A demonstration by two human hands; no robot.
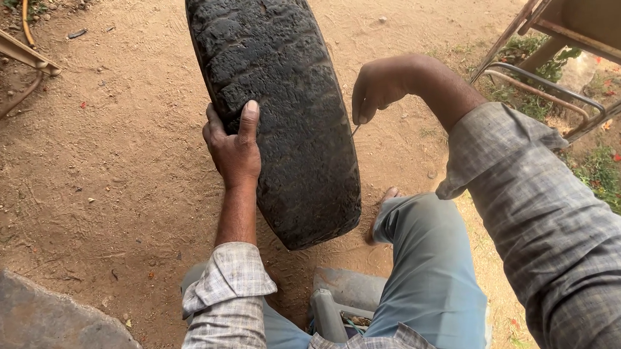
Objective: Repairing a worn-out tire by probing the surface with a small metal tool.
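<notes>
Head view. A worn black tyre stands upright on its tread on the bare dirt ground, running from the top edge of the frame down to a point between the person's knees. Its tread surface is rough, cracked and dusty.

The left hand is placed against the left shoulder of the tyre. The thumb lies flat on the tread face; the remaining fingers wrap around the left sidewall, out of sight. The hand is closed on the tyre edge in a steadying grip.

The right hand is positioned at the right edge of the tyre, wrist bent, knuckles toward the camera. Its fingers are curled shut around a thin metal tool, of which only a short pointed length shows below the hand, just beside the right sidewall. Whether the tip touches the rubber cannot be determined.

Both forearms carry rolled grey checked sleeves. The person is seated, with blue-grey trousers on either side of the tyre base and a bare foot just beside its lower right edge. A low grey stool sits beneath the person.

A stone slab occupies the lower left corner. A rusted metal frame stands at the upper right, above green weeds.
</notes>
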